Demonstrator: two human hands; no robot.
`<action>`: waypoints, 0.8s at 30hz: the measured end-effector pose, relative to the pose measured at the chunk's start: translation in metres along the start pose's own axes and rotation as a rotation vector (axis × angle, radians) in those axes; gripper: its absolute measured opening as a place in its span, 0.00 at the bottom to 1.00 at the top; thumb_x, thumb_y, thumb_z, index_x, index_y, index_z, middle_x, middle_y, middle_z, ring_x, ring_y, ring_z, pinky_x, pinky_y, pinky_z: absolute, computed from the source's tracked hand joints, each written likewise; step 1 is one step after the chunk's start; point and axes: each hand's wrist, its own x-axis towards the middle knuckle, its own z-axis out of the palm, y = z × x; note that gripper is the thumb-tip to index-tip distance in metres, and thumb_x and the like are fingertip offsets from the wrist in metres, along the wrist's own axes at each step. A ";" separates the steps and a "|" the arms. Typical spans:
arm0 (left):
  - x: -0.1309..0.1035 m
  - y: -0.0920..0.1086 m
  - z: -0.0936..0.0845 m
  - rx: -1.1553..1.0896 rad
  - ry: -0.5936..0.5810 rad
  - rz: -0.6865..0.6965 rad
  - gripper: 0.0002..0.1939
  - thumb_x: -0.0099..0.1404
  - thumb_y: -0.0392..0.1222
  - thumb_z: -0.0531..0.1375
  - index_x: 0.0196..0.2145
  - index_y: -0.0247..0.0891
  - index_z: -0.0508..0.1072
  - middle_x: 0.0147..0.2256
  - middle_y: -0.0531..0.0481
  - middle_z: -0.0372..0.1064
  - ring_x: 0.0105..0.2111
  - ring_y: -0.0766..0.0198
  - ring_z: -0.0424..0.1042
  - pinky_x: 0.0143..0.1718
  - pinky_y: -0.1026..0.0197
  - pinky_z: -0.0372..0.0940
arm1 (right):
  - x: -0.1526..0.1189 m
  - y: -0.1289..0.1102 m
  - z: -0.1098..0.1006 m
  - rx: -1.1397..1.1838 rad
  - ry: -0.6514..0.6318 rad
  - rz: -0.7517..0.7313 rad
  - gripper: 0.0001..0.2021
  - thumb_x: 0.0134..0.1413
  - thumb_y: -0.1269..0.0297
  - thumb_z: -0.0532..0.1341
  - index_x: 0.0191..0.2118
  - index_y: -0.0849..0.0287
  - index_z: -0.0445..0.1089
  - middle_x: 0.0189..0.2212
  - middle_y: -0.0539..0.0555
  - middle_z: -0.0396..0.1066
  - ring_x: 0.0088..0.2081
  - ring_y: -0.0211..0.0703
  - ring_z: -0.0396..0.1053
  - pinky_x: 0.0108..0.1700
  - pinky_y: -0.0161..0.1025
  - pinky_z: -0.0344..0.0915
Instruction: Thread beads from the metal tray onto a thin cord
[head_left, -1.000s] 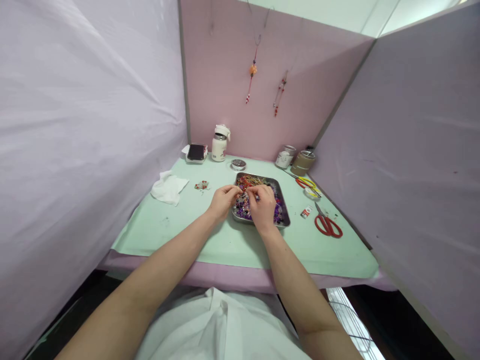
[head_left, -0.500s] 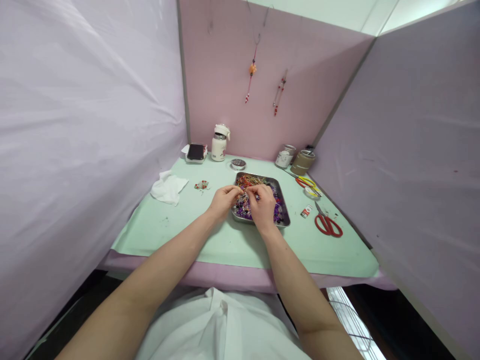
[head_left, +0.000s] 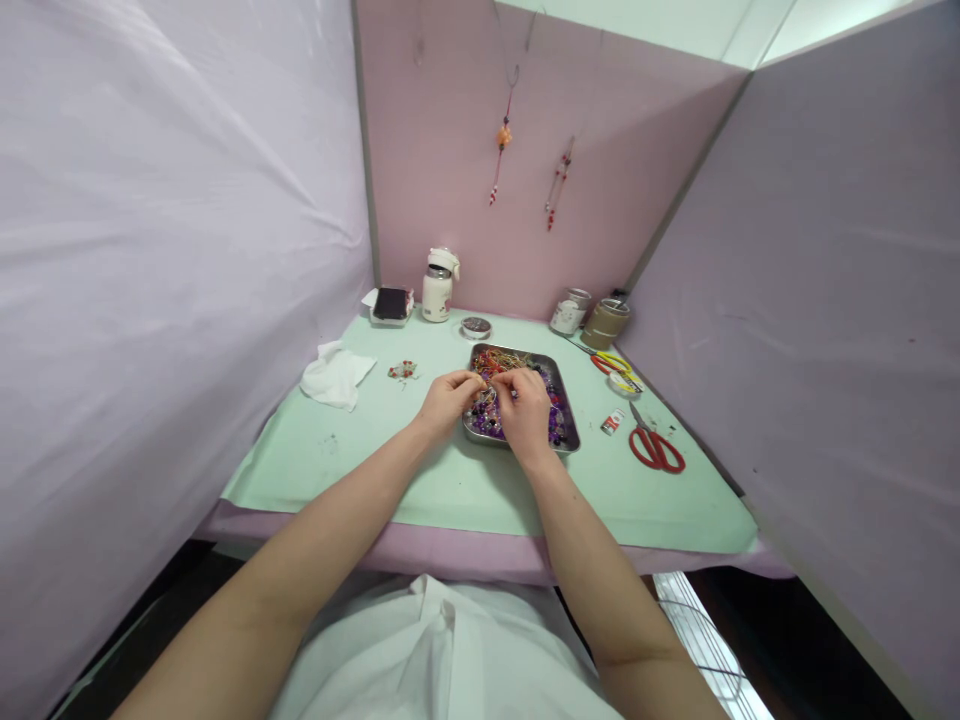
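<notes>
Your left fingers and right fingers are closing in narrow pinches, tips nearly meeting, and both seem to be holding a fine pale strand; its ends are too small to make out. Your left hand and right hand are hovering over the metal tray, which is sitting around the middle of the table, well back from the front edge. Purple beads are filling its near part, and red and gold strands are lying toward its far side.

By the look of it, you are doing a fine threading or tying step. The next move is probably calling for steady wrists, a firm left pinch and small fingertip adjustments on the right, without snagging the loose strands.

Farther out, a red beaded cluster is lying toward the table's left edge, beside a white cloth. Red-handled scissors are resting near the right edge, and a white bottle is standing near the back-left corner.
</notes>
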 end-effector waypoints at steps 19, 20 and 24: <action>-0.011 0.007 0.003 0.274 -0.008 0.201 0.09 0.56 0.43 0.57 0.26 0.35 0.73 0.22 0.54 0.65 0.25 0.68 0.61 0.29 0.65 0.57 | 0.000 -0.002 0.000 0.187 0.024 0.211 0.05 0.53 0.68 0.58 0.28 0.58 0.70 0.28 0.52 0.71 0.34 0.42 0.68 0.40 0.40 0.63; -0.011 0.007 0.004 0.258 -0.008 0.194 0.09 0.56 0.44 0.58 0.27 0.35 0.73 0.23 0.54 0.65 0.25 0.68 0.61 0.29 0.65 0.57 | 0.000 -0.002 0.000 0.196 0.030 0.217 0.05 0.53 0.68 0.58 0.28 0.58 0.70 0.28 0.52 0.71 0.34 0.42 0.68 0.40 0.40 0.63; -0.009 0.005 0.005 0.154 0.016 0.178 0.12 0.53 0.46 0.62 0.31 0.34 0.74 0.26 0.52 0.69 0.27 0.68 0.64 0.31 0.65 0.59 | 0.000 -0.003 -0.002 0.193 0.045 0.212 0.06 0.53 0.67 0.58 0.28 0.58 0.70 0.29 0.52 0.71 0.34 0.42 0.68 0.39 0.40 0.64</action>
